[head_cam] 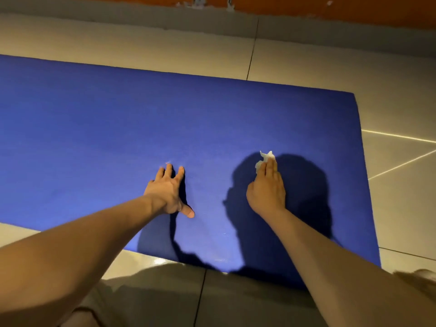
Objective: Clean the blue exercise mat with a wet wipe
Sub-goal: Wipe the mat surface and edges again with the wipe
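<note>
The blue exercise mat (99,128) lies flat on the tiled floor and fills most of the view. My left hand (168,190) rests on it near the middle, fingers spread and straight, thumb out to the right. To its right, my right hand (267,187) presses a crumpled white wet wipe (264,159) against the mat. The wipe sticks out beyond the fingertips, which lie straight over it; the rest of the wipe is hidden under the hand.
Beige floor tiles (306,60) with dark grout lines surround the mat. A grey skirting and a reddish wall (330,10) run along the far side. The mat's right end (361,161) is close to my right hand. My shadow falls on the mat's near edge.
</note>
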Available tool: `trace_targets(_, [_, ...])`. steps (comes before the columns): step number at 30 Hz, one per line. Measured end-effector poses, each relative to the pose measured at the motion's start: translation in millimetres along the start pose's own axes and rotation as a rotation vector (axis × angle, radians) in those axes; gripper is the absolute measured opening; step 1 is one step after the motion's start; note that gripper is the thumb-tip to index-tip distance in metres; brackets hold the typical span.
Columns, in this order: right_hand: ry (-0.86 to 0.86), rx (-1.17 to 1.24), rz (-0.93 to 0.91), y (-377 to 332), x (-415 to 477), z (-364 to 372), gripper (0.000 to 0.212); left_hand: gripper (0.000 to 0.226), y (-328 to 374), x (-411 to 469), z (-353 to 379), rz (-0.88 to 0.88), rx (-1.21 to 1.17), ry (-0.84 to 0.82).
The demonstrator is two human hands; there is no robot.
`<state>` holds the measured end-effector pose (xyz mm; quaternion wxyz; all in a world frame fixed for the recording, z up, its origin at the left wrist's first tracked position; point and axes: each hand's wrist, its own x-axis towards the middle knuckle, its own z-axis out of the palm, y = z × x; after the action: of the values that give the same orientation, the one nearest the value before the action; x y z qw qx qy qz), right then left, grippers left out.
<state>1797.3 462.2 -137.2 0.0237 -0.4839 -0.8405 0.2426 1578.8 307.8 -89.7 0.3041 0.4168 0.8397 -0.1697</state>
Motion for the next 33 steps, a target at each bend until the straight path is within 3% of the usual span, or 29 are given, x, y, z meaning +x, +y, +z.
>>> trace_targets(5, [-0.099, -0.035, 0.01, -40, 4, 15, 0.075, 0.142, -26, 5, -22, 0.132, 0.196, -0.028])
trace_targets(9, [-0.128, 0.13, -0.226, -78, 0, 28, 0.069, 0.142, -25, 5, -19, 0.131, 0.265, 0.005])
trace_targets(12, [-0.177, -0.034, -0.465, -86, -2, 42, 0.063, 0.142, -24, 5, -14, 0.117, 0.26, 0.014])
trace_targets(20, [-0.122, -0.461, -0.196, -15, -16, 3, 0.078, 0.142, -22, -1, -17, 0.104, 0.233, 0.011])
trace_targets(23, [-0.099, -0.462, -0.02, -4, -24, -5, 0.077, 0.142, -23, 0, -15, 0.111, 0.214, 0.02])
trace_targets(27, [-0.131, -0.278, 0.127, -35, -16, 1, 0.082, 0.142, -22, 1, -13, 0.104, 0.224, 0.037])
trace_targets(29, [-0.144, -0.251, 0.101, -50, -11, 11, 0.083, 0.141, -22, 3, -13, 0.102, 0.229, 0.035])
trace_targets(33, [-0.048, -0.107, -0.153, -66, -11, 29, 0.077, 0.143, -21, 5, -13, 0.1, 0.259, 0.036])
